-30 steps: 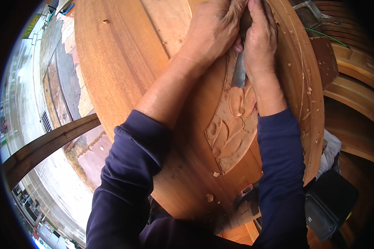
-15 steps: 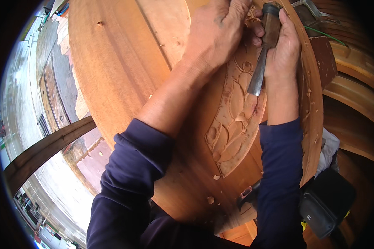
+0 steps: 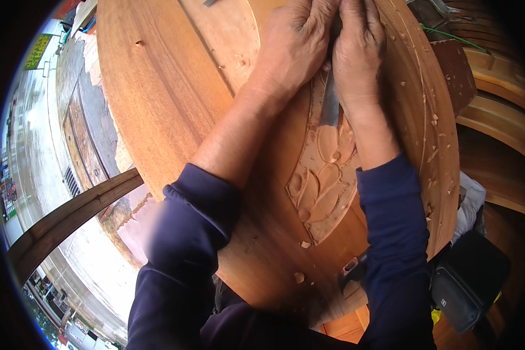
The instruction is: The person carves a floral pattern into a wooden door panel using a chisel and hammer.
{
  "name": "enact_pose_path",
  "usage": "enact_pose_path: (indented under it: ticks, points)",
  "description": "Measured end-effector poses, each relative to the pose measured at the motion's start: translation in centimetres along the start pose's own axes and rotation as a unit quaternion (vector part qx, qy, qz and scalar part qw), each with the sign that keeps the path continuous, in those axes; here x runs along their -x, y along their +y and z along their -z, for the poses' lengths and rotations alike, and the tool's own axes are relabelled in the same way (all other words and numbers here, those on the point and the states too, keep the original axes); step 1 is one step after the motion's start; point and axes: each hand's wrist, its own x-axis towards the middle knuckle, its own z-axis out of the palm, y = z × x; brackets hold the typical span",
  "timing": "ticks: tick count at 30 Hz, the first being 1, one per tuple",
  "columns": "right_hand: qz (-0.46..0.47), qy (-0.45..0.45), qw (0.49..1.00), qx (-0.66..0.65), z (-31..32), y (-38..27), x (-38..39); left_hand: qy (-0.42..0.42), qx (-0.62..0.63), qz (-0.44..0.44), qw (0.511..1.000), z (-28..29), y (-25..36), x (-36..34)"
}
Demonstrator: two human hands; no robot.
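Observation:
My left hand (image 3: 294, 44) and my right hand (image 3: 359, 58) are closed together on a chisel (image 3: 331, 102) at the top, its handle mostly hidden by them. The flat steel blade points toward me, its edge resting on carved leaf shapes (image 3: 324, 186) in a long recessed band of a curved wooden panel (image 3: 151, 105). Wood chips lie scattered on the panel. A dark tool (image 3: 354, 274), partly hidden by my right sleeve, lies near the lower edge.
At right are curved wooden pieces (image 3: 496, 134), a black case (image 3: 469, 280) and pale cloth (image 3: 472, 195). A dark wooden beam (image 3: 76, 216) crosses at left over a pale, worn floor (image 3: 87, 140). A small dark metal object (image 3: 210, 3) shows at the panel's top.
Half a second ago my right hand held the chisel farther right with its handle exposed. It has since moved up and left, closing alongside my left hand, and the blade tip has risen slightly leftward.

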Motion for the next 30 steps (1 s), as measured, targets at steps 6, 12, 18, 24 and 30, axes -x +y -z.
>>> enact_pose_path:
  ticks: [6,12,18,24,30]
  points:
    - [-0.058,0.002,0.997,0.044,-0.2,-1.6,2.1,0.012,-0.095,0.087,0.992,0.3,3.1,0.8]
    - [-0.042,0.011,0.993,-0.106,0.2,-0.2,-0.2,-0.007,0.043,-0.024,0.999,-0.6,0.9,0.1]
    - [-0.013,0.007,1.0,0.013,0.4,0.1,1.1,-0.004,-0.061,0.086,0.994,0.2,2.7,0.8]
    - [-0.054,-0.006,0.997,-0.051,0.7,-0.2,1.3,0.032,-0.057,0.06,0.996,-0.2,3.1,1.0]
    - [-0.041,-0.028,0.996,-0.076,0.1,-1.2,1.7,0.047,-0.033,0.119,0.991,-0.1,3.4,1.2]
